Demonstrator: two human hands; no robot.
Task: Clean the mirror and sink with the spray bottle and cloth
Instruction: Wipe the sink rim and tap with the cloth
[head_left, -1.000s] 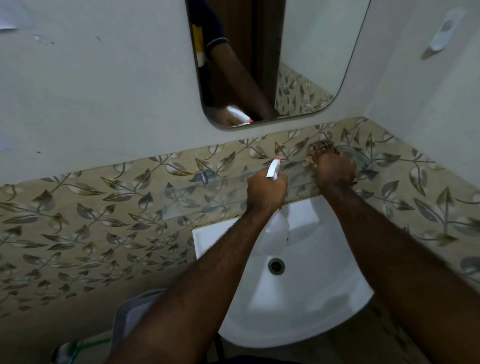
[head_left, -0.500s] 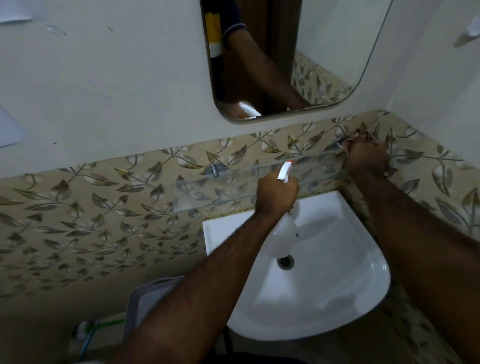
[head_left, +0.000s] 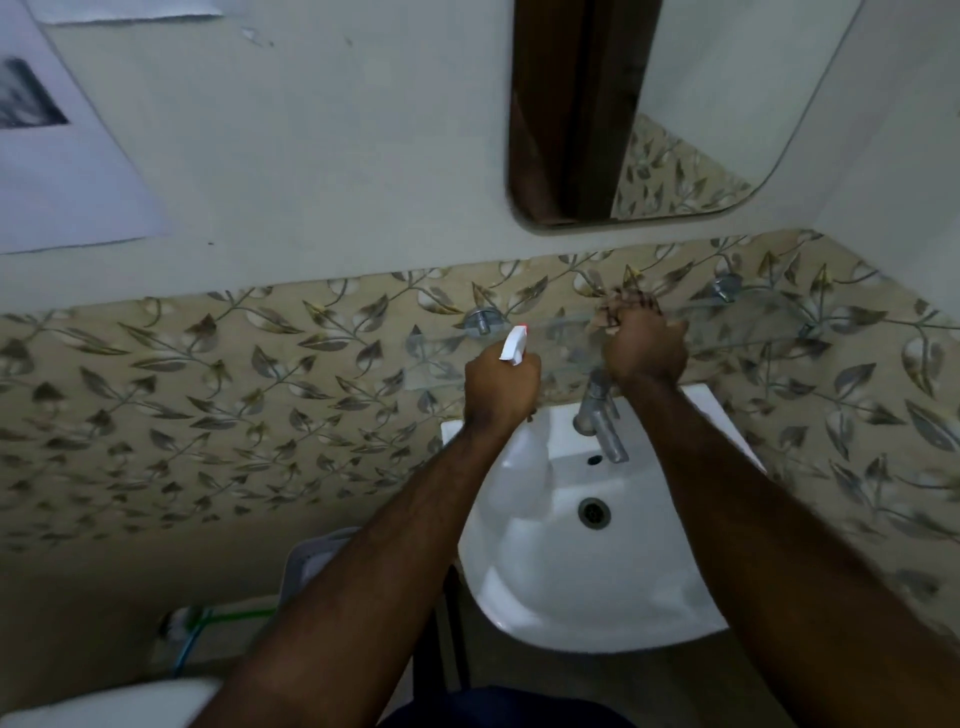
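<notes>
My left hand (head_left: 501, 387) grips a white spray bottle (head_left: 514, 345) with a red-tipped nozzle, held over the back left rim of the white sink (head_left: 597, 587). The bottle's clear body hangs below the hand over the basin. My right hand (head_left: 644, 345) presses a brownish cloth (head_left: 618, 306) onto the glass shelf (head_left: 737, 325) above the metal tap (head_left: 602, 415). The mirror (head_left: 665, 114) hangs on the wall above, at the upper right.
Leaf-patterned tiles cover the lower wall. A paper sheet (head_left: 57, 156) is stuck on the wall at the upper left. Below left of the sink are a grey bin (head_left: 311, 561), a green-handled brush (head_left: 218, 618) and a white toilet edge (head_left: 104, 701).
My right hand with the cloth has slid left along the glass shelf to above the tap. The view has shifted left and down; my left hand stays beside the sink with the bottle.
</notes>
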